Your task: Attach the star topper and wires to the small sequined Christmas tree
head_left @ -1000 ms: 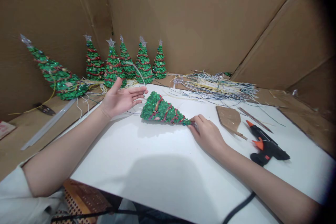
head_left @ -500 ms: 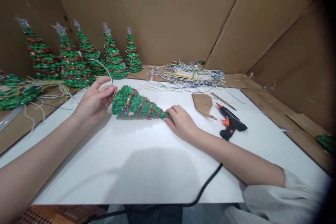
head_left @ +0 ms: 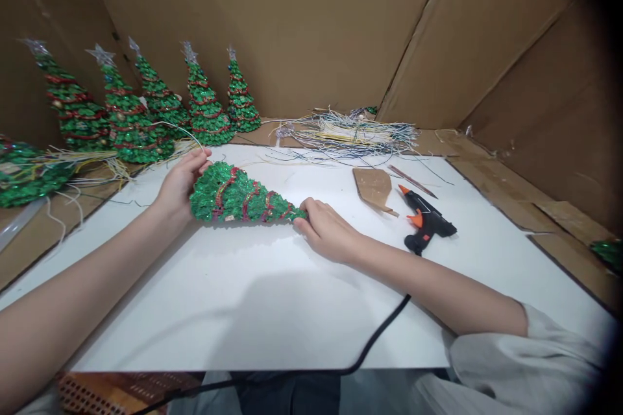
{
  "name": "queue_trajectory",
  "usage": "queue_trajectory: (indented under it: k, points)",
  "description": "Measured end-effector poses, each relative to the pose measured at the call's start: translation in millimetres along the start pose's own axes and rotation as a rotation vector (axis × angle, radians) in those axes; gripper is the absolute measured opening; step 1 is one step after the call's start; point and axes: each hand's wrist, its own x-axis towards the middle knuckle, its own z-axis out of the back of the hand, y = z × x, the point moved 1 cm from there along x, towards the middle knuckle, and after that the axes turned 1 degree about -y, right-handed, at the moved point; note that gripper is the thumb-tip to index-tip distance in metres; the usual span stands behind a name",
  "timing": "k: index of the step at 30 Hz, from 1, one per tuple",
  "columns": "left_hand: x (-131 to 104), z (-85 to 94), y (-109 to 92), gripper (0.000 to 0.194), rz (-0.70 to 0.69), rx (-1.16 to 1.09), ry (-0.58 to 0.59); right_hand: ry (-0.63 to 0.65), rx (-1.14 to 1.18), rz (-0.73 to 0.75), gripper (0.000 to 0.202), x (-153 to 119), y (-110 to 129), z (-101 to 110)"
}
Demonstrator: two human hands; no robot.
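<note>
A small green Christmas tree (head_left: 243, 198) with glitter and red garland lies on its side above the white tabletop, its wide base to the left and its tip to the right. My right hand (head_left: 326, 228) is closed around the narrow tip, where no star shows. At the base, my left hand (head_left: 182, 185) has its fingers curled, and the tree hides part of them. A thin white wire (head_left: 182, 130) arcs up and leftward from those fingers; its lower end is out of sight.
Several finished trees with clear stars (head_left: 202, 104) stand at the back left. A bundle of thin wires (head_left: 360, 133) lies at the back. To the right are a black glue gun (head_left: 428, 220), a cardboard scrap (head_left: 372, 188) and a thin brown stick (head_left: 413, 181). A black cable (head_left: 382, 340) crosses the front edge.
My left hand has closed in against the tree's base, and the wire now sits lower. The tree has tilted slightly, its base shifting left, with my right hand still on the tip.
</note>
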Motion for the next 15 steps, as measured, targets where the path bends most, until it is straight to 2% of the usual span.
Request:
queue_trajectory:
  k: [4,10,15]
  points:
    - [-4,-0.1,3,0.013,0.014,0.027,-0.094,0.002,0.04,0.001,0.024,2,-4,-1]
    - [-18,-5.3,-3,0.017,-0.069,0.123,-0.18,-0.002,0.084,-0.019,0.021,3,-6,-1]
    - [-18,-6.9,-6,0.019,-0.107,0.2,-0.241,-0.013,0.116,-0.025,0.02,3,-7,-3]
